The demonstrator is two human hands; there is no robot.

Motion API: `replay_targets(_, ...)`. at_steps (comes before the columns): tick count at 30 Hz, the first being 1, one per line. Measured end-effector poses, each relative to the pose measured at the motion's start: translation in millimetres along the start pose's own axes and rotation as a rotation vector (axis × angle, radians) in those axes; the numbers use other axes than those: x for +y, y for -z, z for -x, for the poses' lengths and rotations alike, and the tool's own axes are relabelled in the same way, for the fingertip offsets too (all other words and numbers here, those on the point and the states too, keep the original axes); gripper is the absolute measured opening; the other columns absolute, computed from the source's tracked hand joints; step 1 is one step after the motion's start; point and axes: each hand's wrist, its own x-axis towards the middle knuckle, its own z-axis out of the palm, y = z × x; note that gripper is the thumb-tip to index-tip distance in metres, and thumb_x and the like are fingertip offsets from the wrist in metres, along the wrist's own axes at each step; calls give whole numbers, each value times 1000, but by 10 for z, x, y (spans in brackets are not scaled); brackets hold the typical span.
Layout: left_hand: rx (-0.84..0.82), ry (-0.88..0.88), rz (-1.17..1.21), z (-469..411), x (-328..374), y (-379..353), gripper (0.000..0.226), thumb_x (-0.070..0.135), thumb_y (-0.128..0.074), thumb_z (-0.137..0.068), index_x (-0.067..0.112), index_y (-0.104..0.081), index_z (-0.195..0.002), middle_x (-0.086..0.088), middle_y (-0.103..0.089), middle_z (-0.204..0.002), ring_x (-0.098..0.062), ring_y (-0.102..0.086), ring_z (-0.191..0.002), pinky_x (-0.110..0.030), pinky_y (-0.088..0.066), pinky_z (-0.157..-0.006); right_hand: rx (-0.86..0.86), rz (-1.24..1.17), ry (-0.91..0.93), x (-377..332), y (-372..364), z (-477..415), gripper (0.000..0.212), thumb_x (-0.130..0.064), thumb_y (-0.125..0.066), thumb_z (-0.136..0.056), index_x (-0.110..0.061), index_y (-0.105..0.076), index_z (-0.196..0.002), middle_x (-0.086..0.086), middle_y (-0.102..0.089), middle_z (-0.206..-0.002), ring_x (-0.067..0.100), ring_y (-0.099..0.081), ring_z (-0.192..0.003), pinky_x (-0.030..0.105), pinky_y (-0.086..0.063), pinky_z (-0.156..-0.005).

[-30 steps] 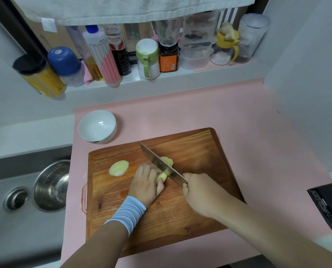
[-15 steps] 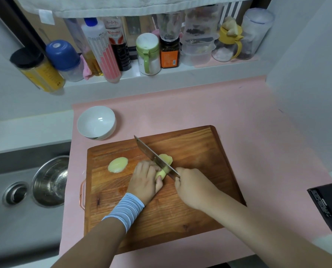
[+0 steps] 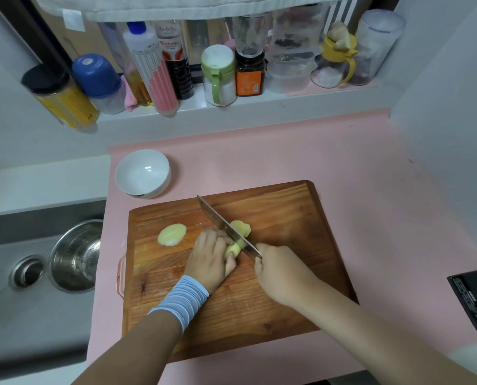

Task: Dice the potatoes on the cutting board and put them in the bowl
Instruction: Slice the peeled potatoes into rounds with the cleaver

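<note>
1. Head view: the pale yellow peeled potato piece [image 3: 242, 228] lies mid-frame on the brown wooden cutting board [image 3: 281, 215]. The left hand [image 3: 212, 255] pins it, with curled fingers holding down its lower-left part.
2. The right hand [image 3: 280, 273] is wrapped round the handle of the steel kitchen knife [image 3: 223, 225]. The blade slants from upper left to lower right across the potato, just right of the left knuckles.
3. The coming cut turns on that gap. Blade and knuckles are touching or nearly so; I cannot tell which.
4. A second pale potato half [image 3: 172, 234] lies flat on the board, left of the left hand.
5. The white ceramic bowl [image 3: 141, 170] has no potato in it. It stands on the pink mat [image 3: 287, 151] beyond the board's upper-left corner, nearer the left hand, with nothing in between.
</note>
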Motion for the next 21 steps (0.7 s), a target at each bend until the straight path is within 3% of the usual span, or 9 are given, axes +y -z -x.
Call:
replay_targets(8,4,-7,-10,3,-1,-7,19,19,-56,-80,4,-56,-93,-13,-58,-94,-28,-48,-90,-36,-42,-82,17,-12,9,-44,-93,-146,20,-23,-41,-105,-18,-60,-108,3,-66,-84,21,-65,-74,38,-57,-68)
replay_targets(13,13,-3,2,-5,16,8,18,18,-56,-80,5,-57,-91,-12,-58,-95,-28,-49,-90,-34,-41,-83,4,-3,-18,96,-139,-1,17,-25,-42,-104,-21,-53,-93,0,-62,-76,18,-62,-68,38,-55,-64)
replay_targets(19,-21,17,14,15,-20,-8,18,18,-57,-80,5,-58,-92,-11,-59,-98,-29,-53,-90,-37,-44,-82,49,-21,13,60,-198,-161,17,-23,-42,-104,-24,-47,-88,-4,-57,-72,16,-58,-65,31,-47,-58)
replay_targets(21,-46,16,10,10,-14,12,18,19,-56,-82,5,-57,-93,-11,-58,-100,-29,-52,-91,-37,-43,-83,53,-40,7,92,-207,-126,17,-25,-42,-104,-21,-51,-89,-3,-60,-72,17,-60,-65,34,-51,-60)
